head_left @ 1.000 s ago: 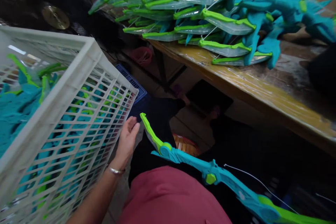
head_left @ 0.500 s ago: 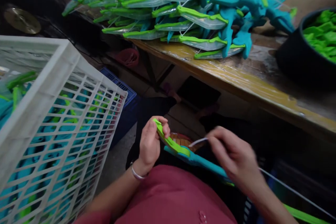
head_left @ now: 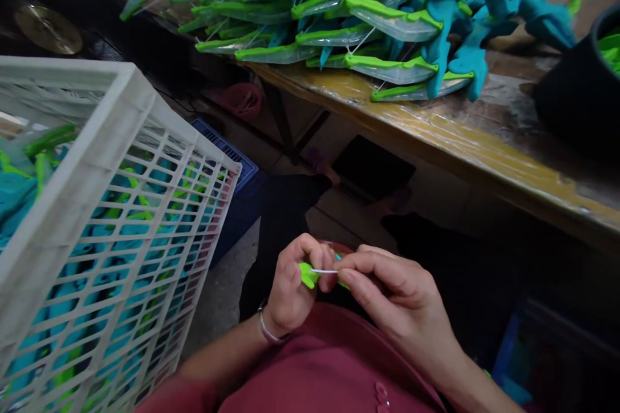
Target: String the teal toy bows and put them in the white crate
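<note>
My left hand (head_left: 290, 287) is closed around a green plastic toy bow part (head_left: 309, 275); its green tip pokes out between thumb and fingers. Most of that piece is covered by my hands, with small bits of green and teal showing behind the fingers. Between thumb and forefinger, my right hand (head_left: 400, 290) pinches a thin white cord (head_left: 323, 271). The cord runs straight and short from the green tip to my right fingertips. Both hands are close together in front of my body.
A large heap of teal and green toy bows (head_left: 387, 13) lies on the worktable (head_left: 465, 122). At right stands a black bucket (head_left: 571, 90) of green parts. A white plastic crate (head_left: 130, 110) with similar toys is on my left, beside a blue crate (head_left: 247, 168).
My right hand has moved left to the green tip, bringing the cord with it. My left hand has shifted slightly right and down. The green and teal piece has turned and is now mostly hidden.
</note>
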{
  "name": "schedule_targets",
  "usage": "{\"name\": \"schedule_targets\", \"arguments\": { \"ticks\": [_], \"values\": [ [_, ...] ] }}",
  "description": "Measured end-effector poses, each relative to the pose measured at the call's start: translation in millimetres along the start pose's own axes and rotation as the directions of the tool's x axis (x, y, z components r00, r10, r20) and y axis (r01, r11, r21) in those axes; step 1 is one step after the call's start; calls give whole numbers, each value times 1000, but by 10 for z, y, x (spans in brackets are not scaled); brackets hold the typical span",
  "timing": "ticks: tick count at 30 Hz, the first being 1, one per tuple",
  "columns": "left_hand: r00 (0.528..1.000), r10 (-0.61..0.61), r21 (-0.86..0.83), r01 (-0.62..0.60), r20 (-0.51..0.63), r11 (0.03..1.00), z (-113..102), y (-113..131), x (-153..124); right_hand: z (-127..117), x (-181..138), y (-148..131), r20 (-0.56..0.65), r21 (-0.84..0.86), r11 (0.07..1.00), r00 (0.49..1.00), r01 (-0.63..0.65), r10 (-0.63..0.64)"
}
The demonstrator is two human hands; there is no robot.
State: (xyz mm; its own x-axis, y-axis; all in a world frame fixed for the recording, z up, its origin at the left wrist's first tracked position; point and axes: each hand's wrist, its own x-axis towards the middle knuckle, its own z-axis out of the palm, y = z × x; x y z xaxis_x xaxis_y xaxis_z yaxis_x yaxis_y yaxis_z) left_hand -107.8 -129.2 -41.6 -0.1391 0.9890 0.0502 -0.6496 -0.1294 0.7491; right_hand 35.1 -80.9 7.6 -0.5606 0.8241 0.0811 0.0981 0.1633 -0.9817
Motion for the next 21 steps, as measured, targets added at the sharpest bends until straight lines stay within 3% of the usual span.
{"name": "schedule_targets", "arguments": {
  "ticks": [4, 8, 14, 21],
  "values": [
    [996, -22, -28, 25, 83, 999, 47, 44, 32, 52, -45, -72, -62, -123, 988, 993, 91, -99],
    [989, 35, 12, -37, 142, 999, 56, 39, 48, 40, -38, -115, -20, -172, 975, 989, 140, -145],
    [989, 32, 32, -37, 146, 999, 41, 41, 5, 35, 1, -156, 57, -34, 993, 992, 115, -113],
    [994, 20, 60, -26, 104, 998, 11, 32, -33, 47, 1, -158, 66, -33, 998, 996, 58, -55]
  ]
}}
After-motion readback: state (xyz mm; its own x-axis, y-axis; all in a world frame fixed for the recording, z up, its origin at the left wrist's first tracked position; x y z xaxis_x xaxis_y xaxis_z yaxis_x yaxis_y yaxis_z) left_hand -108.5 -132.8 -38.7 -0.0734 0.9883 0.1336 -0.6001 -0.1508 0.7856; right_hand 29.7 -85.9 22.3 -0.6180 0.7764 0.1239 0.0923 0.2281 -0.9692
